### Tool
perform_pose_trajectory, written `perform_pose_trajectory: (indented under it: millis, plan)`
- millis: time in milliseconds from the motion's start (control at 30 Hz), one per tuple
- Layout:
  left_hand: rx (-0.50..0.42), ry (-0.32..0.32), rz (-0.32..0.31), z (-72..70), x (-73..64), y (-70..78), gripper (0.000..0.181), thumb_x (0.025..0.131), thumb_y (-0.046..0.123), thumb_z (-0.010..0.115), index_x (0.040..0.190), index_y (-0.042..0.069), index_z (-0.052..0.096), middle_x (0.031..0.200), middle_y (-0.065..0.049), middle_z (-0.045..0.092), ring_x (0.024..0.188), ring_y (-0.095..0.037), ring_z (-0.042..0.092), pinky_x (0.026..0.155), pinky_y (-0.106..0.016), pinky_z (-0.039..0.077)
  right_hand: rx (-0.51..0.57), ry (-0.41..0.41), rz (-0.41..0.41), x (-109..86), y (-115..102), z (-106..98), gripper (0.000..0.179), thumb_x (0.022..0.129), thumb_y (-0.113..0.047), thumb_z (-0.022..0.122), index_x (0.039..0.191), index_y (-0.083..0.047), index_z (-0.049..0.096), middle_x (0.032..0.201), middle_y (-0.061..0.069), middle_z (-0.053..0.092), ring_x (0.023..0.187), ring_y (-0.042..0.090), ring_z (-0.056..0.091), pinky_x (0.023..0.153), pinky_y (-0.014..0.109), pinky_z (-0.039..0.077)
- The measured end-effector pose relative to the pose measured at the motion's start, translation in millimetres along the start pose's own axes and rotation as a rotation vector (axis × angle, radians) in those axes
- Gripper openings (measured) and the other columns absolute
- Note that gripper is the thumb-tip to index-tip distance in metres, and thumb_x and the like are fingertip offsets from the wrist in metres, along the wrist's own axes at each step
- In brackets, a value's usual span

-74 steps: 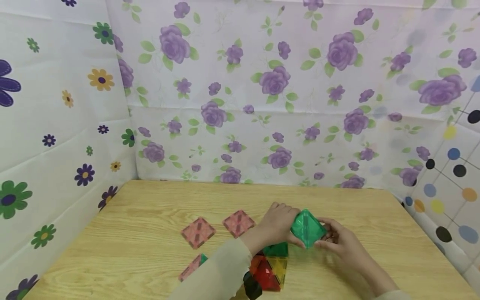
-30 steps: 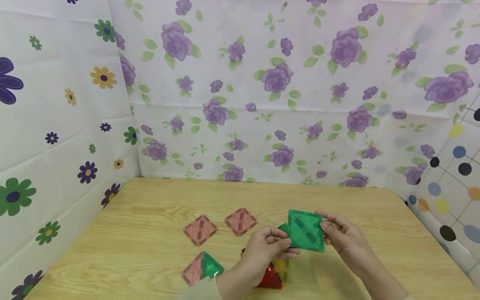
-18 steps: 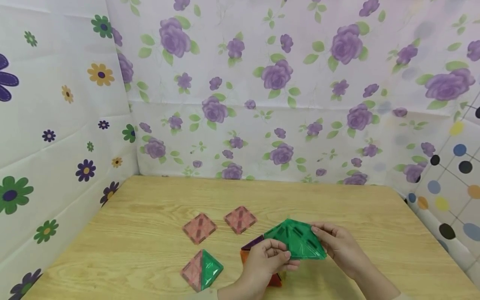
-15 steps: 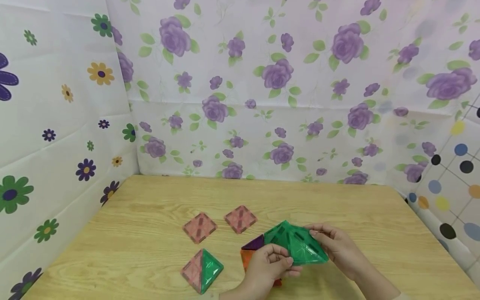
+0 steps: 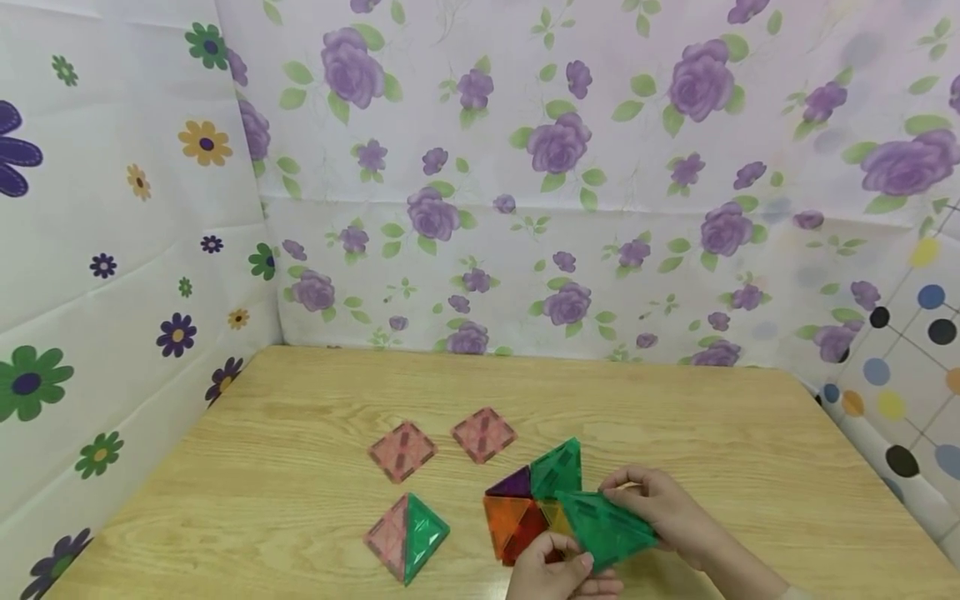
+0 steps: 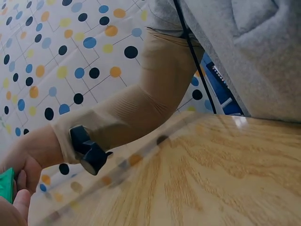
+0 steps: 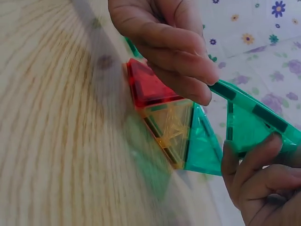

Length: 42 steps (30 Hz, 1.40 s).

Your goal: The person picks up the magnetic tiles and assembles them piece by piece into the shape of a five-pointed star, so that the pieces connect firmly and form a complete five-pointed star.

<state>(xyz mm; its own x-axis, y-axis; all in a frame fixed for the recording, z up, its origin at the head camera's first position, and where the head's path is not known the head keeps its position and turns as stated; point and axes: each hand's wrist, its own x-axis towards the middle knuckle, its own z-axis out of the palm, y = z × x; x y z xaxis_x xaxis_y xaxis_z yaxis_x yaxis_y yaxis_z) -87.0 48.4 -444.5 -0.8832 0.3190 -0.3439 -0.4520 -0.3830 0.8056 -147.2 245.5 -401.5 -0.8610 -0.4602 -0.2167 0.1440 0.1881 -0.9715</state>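
Observation:
Both hands hold green translucent magnetic tiles (image 5: 607,533), which look like triangles meeting at a folded seam, tilted above the table. My right hand (image 5: 663,508) pinches their right side, thumb on the near face. My left hand (image 5: 562,571) has thumb and fingers at the lower left corner; in the right wrist view its fingertips (image 7: 207,75) meet a tile corner. Beneath and left of them lies a cluster: a purple triangle (image 5: 513,483), an orange tile (image 5: 504,518), a red tile (image 7: 153,84), a yellow tile (image 7: 171,127) and a green triangle (image 5: 558,468). The held tiles partly cover the cluster.
Two pink diamond-shaped tiles (image 5: 402,452) lie apart on the wooden table (image 5: 300,467), left of the cluster. Closer in, a pink triangle (image 5: 388,537) touches a green triangle (image 5: 425,537). A black strapped device (image 6: 89,150) sits on the right sleeve. Patterned cloth surrounds the table.
The green tiles have gone from a flat square to a folded form and come down and nearer the person. Both hands moved with them, uncovering more of the cluster.

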Motion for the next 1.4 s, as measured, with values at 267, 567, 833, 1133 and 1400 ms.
perform_pose_trajectory:
  millis: [267,567,833,1133,1400]
  plan:
    - [0.037,0.013,-0.079,5.7,2.8,-6.7,0.007,0.091,0.004,0.061,0.089,0.000,0.055,0.092,-0.029,0.070,0.087,-0.033,0.072,0.079,-0.039,0.058,-0.118,0.018,0.026,8.0,-2,-3,0.040,0.099,-0.027,0.052,0.117,0.008,0.055,0.083,0.005,0.067,0.061,0.007,0.064,0.055,0.021,0.053]
    - [-0.001,0.040,0.006,0.6,2.2,-11.1,0.009,0.091,0.006,0.062,0.092,0.000,0.056,0.088,-0.028,0.071,0.082,-0.035,0.073,0.076,-0.043,0.059,-0.118,-0.039,0.022,10.2,5,-4,0.035,0.100,-0.025,0.051,0.112,0.008,0.058,0.076,-0.001,0.067,0.053,0.002,0.057,0.048,0.018,0.046]
    - [0.042,0.017,0.049,-3.3,2.5,-13.1,0.011,0.094,0.010,0.058,0.094,0.001,0.051,0.087,-0.030,0.070,0.083,-0.037,0.072,0.077,-0.045,0.058,-0.082,-0.072,0.021,10.1,9,-3,0.032,0.100,-0.021,0.049,0.111,0.008,0.058,0.066,-0.003,0.065,0.039,-0.003,0.043,0.039,0.013,0.037]
    - [0.050,0.025,-0.113,-0.4,9.2,-15.3,0.009,0.085,0.000,0.066,0.091,-0.002,0.059,0.096,-0.025,0.072,0.091,-0.032,0.072,0.083,-0.042,0.057,-0.079,-0.068,0.039,13.2,8,-2,0.032,0.100,-0.019,0.050,0.111,0.010,0.057,0.068,-0.002,0.065,0.039,-0.003,0.044,0.038,0.013,0.037]
    - [0.061,0.050,-0.136,-1.4,11.4,-18.7,0.012,0.086,0.003,0.066,0.092,0.001,0.055,0.096,-0.022,0.073,0.092,-0.030,0.072,0.081,-0.041,0.058,-0.091,-0.051,0.056,17.0,9,0,0.032,0.099,-0.019,0.050,0.111,0.009,0.058,0.074,0.002,0.067,0.042,-0.002,0.045,0.039,0.014,0.038]
